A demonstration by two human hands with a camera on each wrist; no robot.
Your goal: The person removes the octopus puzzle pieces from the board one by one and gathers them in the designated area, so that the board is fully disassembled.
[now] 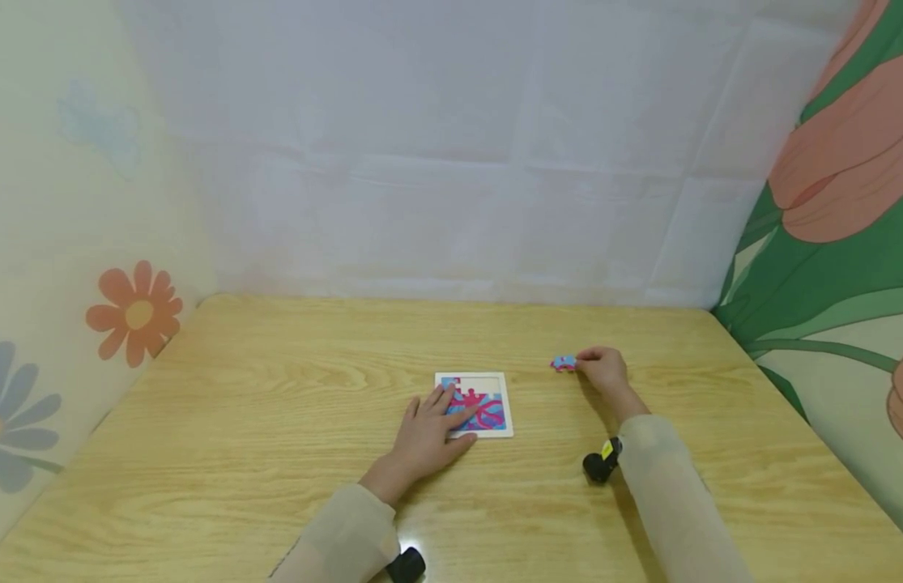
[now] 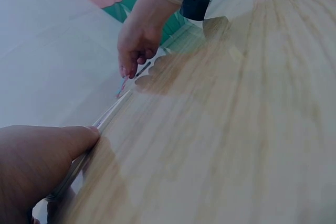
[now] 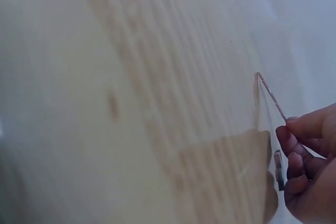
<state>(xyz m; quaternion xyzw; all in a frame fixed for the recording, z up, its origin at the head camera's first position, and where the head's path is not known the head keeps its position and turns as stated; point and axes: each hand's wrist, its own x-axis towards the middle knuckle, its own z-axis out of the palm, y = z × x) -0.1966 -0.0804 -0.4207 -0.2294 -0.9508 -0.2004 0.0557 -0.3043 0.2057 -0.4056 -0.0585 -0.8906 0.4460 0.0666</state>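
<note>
A square jigsaw puzzle in pink, blue and purple lies in a white frame, with a bare white strip along its far side. My left hand rests on its left part, fingers spread over the pieces and thumb along the near edge; some pieces are hidden beneath it. To the right of the frame, my right hand pinches a blue and pink puzzle piece between thumb and fingertip. The right wrist view shows that piece edge-on, tilted, its lower end close to the table.
Under the right hand, a small flat thing lies on the wooden table. A white cloth hangs behind the table, and flower-printed panels flank it. Black wrist cameras are worn on both arms.
</note>
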